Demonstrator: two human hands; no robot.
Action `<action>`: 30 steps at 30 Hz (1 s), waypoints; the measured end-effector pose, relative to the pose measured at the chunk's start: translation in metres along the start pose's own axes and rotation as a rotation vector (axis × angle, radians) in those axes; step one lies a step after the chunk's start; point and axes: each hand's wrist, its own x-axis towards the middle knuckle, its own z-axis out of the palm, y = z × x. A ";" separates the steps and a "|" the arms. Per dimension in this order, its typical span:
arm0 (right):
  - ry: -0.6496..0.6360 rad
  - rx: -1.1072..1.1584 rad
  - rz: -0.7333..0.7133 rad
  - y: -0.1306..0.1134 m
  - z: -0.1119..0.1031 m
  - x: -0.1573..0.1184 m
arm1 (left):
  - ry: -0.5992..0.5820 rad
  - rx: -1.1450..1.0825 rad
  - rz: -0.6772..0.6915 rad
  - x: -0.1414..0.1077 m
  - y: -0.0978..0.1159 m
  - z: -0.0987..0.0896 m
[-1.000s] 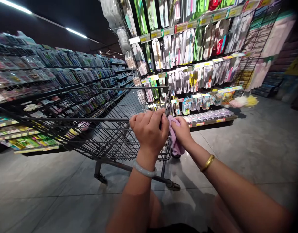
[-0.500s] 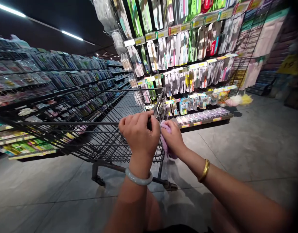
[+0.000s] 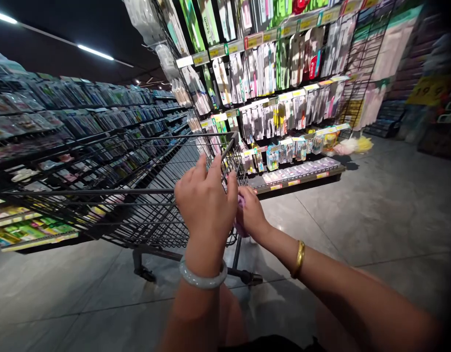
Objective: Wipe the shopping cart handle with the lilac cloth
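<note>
1. Clock positions read from the centre of the view. Pale bracelet (image 3: 203, 279) on left wrist, between 6 and 7 o'clock; gold bangle (image 3: 299, 259) on right wrist, 4 o'clock.
2. Left hand (image 3: 207, 200) just off centre toward 8 o'clock: back of hand up, fingers extended and parted, above the cart rim. Palm side hidden; cannot tell whether it touches the metal.
3. Right hand (image 3: 252, 212) toward 4 to 5 o'clock, just beside the left: fingers curled closed around a purple cloth (image 3: 240, 226), mostly covered by the grip. Cloth sits beside the cart's corner; contact unclear.
4. Dark wire cart (image 3: 101, 192) runs from the hands out to 9 o'clock. One caster (image 3: 253, 278) at 5 o'clock, on grey floor (image 3: 357, 205).
5. Display rack (image 3: 302, 182) beyond, 12 to 2 o'clock, hung with packaged goods. Pink and yellow tufts (image 3: 365, 144) at its 3 o'clock end.
6. Long shelving (image 3: 42, 242) with packets, 8 to 10 o'clock. Ceiling light (image 3: 95, 52), 10 o'clock.
</note>
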 end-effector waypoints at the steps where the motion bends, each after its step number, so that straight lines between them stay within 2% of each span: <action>1: -0.012 0.009 -0.026 -0.006 0.000 -0.001 | -0.031 0.023 -0.001 0.001 -0.001 -0.001; 4: -0.038 0.020 -0.055 -0.011 -0.002 0.004 | -0.061 0.027 -0.014 0.003 -0.006 -0.005; 10: -0.012 -0.007 0.053 0.016 -0.005 0.018 | 0.035 0.042 -0.044 0.003 -0.014 -0.004; 16: 0.001 0.037 -0.063 -0.017 0.002 0.020 | -0.005 0.129 -0.059 0.000 -0.020 -0.012; 18: 0.013 0.037 -0.086 -0.016 0.004 0.022 | -0.014 0.136 -0.069 -0.001 -0.023 -0.015; 24: 0.076 -0.008 0.035 0.021 0.007 0.033 | -0.123 0.053 -0.055 -0.007 -0.038 -0.029; 26: 0.076 -0.005 0.031 0.018 0.009 0.035 | -0.175 0.056 -0.053 -0.006 -0.041 -0.037; 30: 0.072 0.011 -0.093 -0.008 0.017 0.033 | -0.253 0.226 -0.024 0.003 -0.034 -0.044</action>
